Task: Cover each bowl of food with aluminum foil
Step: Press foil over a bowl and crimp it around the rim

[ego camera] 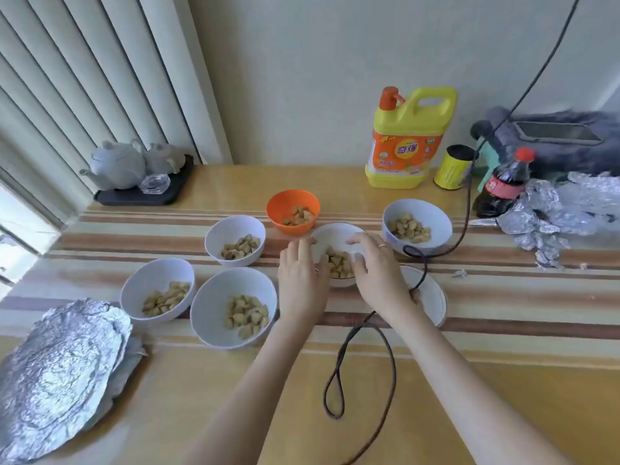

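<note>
Several uncovered bowls of tan food chunks stand on the striped table. My left hand (302, 276) and my right hand (375, 266) grip the two sides of the middle white bowl (335, 239). Around it are an orange bowl (293, 209), a white bowl at the right (417, 226), and three white bowls at the left (235, 239) (157, 290) (233, 307). A stack of flattened aluminum foil sheets (57, 374) lies at the near left. Crumpled foil (553, 216) sits at the far right.
A dark cable (339, 370) loops over the table under my right arm and past a white plate (432, 297). At the back stand a yellow detergent jug (409, 139), a yellow can (453, 167), a cola bottle (503, 186) and a teapot tray (144, 193).
</note>
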A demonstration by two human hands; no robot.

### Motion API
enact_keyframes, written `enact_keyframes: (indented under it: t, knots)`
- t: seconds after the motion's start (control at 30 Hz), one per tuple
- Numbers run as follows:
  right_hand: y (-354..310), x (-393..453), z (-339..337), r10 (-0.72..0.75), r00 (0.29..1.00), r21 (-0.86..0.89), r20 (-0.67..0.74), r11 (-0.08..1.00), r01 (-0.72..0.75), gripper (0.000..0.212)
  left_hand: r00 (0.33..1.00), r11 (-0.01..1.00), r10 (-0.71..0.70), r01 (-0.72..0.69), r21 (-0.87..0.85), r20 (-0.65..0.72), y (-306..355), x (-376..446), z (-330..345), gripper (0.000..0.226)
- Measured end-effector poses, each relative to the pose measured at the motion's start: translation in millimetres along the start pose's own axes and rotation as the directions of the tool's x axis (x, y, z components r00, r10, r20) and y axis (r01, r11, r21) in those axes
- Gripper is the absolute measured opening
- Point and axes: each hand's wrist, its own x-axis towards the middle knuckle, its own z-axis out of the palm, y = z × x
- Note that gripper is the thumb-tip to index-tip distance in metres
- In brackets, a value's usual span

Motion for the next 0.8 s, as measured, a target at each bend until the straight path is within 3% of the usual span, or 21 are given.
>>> enact_keyframes:
  t: [0.1, 0.17, 0.23, 0.3, 0.4, 0.5, 0.57, 0.63, 0.7, 0.8]
  knots:
    - [14.3, -0.7, 13.9, -0.033, 0.985, -0.024, -0.167, 0.999, 0.029, 0.032, 0.998, 0.984, -0.019, 0.008, -0.179, -0.064, -8.4, -8.8, 18.7, 0.049]
    - [17.8, 0.9, 20.9, 0.016, 0.974, -0.048, -0.224, 0.999, -0.027, 0.039, 0.994, 0.927, -0.106, 0.094, -0.363, -0.013, -8.4, -9.7, 23.7, 0.058]
    - [19.7, 1.4, 24.5, 0.146, 0.973, -0.053, -0.179, 0.986, -0.157, 0.051, 0.984, 0.855, -0.155, 0.177, -0.488, 0.087, -10.3, -9.1, 28.7, 0.063]
    - [15.9, 0.4, 20.6, 0.219, 0.97, -0.07, -0.106, 0.971, -0.226, 0.056, 0.971, 0.838, -0.184, 0.235, -0.493, 0.15, -11.8, -9.1, 28.6, 0.062]
    - [2.7, -3.9, 6.0, 0.244, 0.969, -0.047, -0.031, 0.968, -0.245, 0.054, 0.974, 0.845, -0.184, 0.224, -0.486, 0.129, -12.5, -11.6, 23.0, 0.057]
    - [-12.5, -19.3, -8.5, 0.21, 0.978, 0.002, 0.016, 0.978, -0.21, 0.016, 0.975, 0.834, -0.197, 0.222, -0.505, 0.103, -7.7, -26.8, 8.8, 0.061]
    - [-26.8, -32.6, -16.4, 0.184, 0.983, 0.046, -0.007, 0.982, -0.184, 0.031, 0.984, 0.828, -0.175, 0.171, -0.534, 0.043, -0.5, -41.6, -6.8, 0.067]
    - [-43.1, -48.6, -21.4, 0.152, 0.987, 0.111, -0.051, 0.983, -0.146, 0.023, 0.988, 0.825, -0.155, 0.12, -0.552, -0.016, 7.4, -58.0, -25.5, 0.065]
    - [-59.4, -67.7, -23.5, 0.128, 0.985, 0.165, -0.113, 0.98, -0.108, 0.04, 0.99, 0.833, -0.117, 0.056, -0.551, -0.077, 10.1, -72.9, -40.9, 0.065]
    - [-79.4, -99.1, -14.9, 0.091, 0.969, 0.219, -0.228, 0.975, -0.04, 0.04, 0.977, 0.873, -0.072, -0.036, -0.487, -0.201, 8.6, -100.8, -64.2, 0.06]
